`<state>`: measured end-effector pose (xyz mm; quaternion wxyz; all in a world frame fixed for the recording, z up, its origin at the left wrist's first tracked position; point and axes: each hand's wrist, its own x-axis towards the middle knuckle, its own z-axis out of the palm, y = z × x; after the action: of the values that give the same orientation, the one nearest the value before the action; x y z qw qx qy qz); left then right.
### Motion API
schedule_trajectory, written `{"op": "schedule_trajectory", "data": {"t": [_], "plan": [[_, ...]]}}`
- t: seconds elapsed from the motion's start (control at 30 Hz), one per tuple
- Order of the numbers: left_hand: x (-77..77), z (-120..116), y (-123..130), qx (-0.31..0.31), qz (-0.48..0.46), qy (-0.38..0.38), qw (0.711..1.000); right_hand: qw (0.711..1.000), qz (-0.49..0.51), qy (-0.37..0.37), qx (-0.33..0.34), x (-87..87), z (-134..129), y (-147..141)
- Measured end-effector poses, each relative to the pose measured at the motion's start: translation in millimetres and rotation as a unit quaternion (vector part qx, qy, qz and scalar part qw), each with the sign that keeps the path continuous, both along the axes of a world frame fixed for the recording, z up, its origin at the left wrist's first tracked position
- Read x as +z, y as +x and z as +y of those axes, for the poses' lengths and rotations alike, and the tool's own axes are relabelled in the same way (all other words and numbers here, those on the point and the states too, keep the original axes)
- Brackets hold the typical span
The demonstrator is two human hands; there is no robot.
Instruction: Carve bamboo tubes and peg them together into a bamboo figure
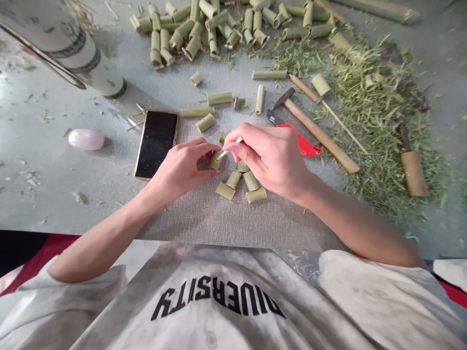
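Observation:
My right hand [268, 153] pinches a thin pale stick [223, 154], its lower tip touching a short green bamboo piece [216, 160]. Around the left side of that piece, my left hand [186, 163] is curled, with thumb and fingertips closed on it. Just below lie several short bamboo pieces in an arrangement, among them one at the lower left [225, 191] and one at the lower right [256, 195]. Part of the arrangement is hidden under my right hand.
A phone [156, 144] and a pink oval object [86, 139] lie at left. A hammer [321, 133] and a red-handled tool [301, 141] are at right, near green shavings [365, 107]. Bamboo pieces [195, 31] are heaped at the back.

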<state>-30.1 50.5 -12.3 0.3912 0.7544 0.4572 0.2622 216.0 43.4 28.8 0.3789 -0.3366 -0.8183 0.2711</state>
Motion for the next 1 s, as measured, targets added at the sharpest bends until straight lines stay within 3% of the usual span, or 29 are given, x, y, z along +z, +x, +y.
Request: {"op": "schedule_trajectory", "data": {"t": [0.17,0.4,0.57,0.77,0.9,1.0], "plan": [[-2.6,1,0,-0.004,-0.006,0.007,1.000,1.000,-0.017,-0.012,-0.005,-0.6,-3,-4],[1.0,0,0,-0.005,0.002,0.011,1.000,0.997,-0.058,0.059,0.004,-5.0,-5,-6],[-3.0,0,-2,-0.023,0.015,0.037,0.999,0.996,-0.057,0.068,0.019,-6.3,-5,-6],[-3.5,0,-2,-0.042,0.077,0.085,0.993,0.996,-0.044,0.077,0.022,-5.6,-7,-11],[-6.7,-4,9,-0.031,-0.005,0.182,0.983,0.996,-0.031,0.083,0.021,-4.4,-4,-12],[-15.8,-5,19,-0.062,-0.088,0.183,0.977,0.995,-0.030,0.098,0.021,-4.2,-2,-12]]}}
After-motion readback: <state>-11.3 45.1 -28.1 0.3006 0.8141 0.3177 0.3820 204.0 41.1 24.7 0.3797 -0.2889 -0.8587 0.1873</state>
